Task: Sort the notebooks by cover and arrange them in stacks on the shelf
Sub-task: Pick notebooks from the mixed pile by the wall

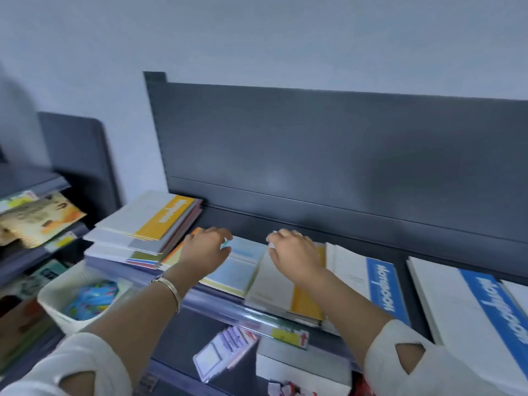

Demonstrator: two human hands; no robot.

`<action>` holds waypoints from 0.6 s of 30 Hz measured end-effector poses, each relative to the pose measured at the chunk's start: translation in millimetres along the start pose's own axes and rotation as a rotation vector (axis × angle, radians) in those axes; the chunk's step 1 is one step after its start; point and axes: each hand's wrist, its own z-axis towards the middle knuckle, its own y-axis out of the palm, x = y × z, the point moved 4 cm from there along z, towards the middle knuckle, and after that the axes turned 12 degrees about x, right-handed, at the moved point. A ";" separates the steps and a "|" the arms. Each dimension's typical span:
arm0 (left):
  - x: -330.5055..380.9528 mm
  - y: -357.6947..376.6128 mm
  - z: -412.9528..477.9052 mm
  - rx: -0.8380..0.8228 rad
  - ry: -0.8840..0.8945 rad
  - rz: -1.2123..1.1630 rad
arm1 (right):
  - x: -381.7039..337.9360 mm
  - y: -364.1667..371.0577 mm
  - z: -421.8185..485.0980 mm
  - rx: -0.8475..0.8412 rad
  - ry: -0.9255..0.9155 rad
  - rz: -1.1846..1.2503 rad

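Pinching far edge of light-blue notebook (pixel 243 267) with curled left hand (pixel 207 251); curling right hand (pixel 294 258) over far corner of yellow-banded notebook (pixel 281 290) just beside. Lying flat on shelf (pixel 217 302), directly under the hands. Risks: lifting only top covers and dragging lower ones over the front lip; brushing untidy mixed pile (pixel 148 227) left of left hand. Long axes pointing away, toward back panel (pixel 314 152). Right of right hand, blue-banded stacks (pixel 374 281).

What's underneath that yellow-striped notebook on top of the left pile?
More notebooks, stacked unevenly under the yellow-striped notebook; only their white, green and pink edges show. Their covers are mostly hidden, so their designs cannot be told.
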 end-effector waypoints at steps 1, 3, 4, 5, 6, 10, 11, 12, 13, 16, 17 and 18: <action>-20.4 -5.6 2.5 0.013 -0.030 -0.003 | -15.8 5.0 12.0 0.008 -0.018 0.018; -56.8 -13.6 8.0 0.024 -0.078 0.011 | -46.3 16.9 35.3 0.007 -0.040 0.044; -74.5 -16.9 11.5 0.028 -0.094 0.022 | -61.3 23.9 46.9 0.002 -0.043 0.058; -92.5 -19.4 15.8 0.028 -0.106 0.031 | -76.0 30.7 58.3 -0.005 -0.040 0.076; -110.6 -21.3 21.3 0.029 -0.112 0.040 | -90.0 37.3 69.4 -0.015 -0.032 0.095; -182.5 -23.8 51.1 0.020 -0.136 0.058 | -138.2 60.1 109.6 -0.061 0.016 0.162; -197.2 -23.3 58.6 0.007 -0.140 0.064 | -146.7 64.3 117.8 -0.071 0.036 0.179; -209.7 -21.9 66.1 -0.007 -0.138 0.078 | -153.5 68.7 125.0 -0.082 0.057 0.194; -221.2 -19.0 73.6 -0.022 -0.133 0.093 | -158.6 73.4 131.0 -0.091 0.079 0.207; -245.7 -6.1 94.2 -0.088 -0.153 0.096 | -165.8 87.9 142.5 -0.131 0.155 0.238; -250.4 -1.3 99.7 -0.114 -0.164 0.099 | -166.2 92.7 145.0 -0.146 0.176 0.243; -253.6 3.2 104.8 -0.133 -0.171 0.113 | -166.1 97.4 147.4 -0.162 0.194 0.243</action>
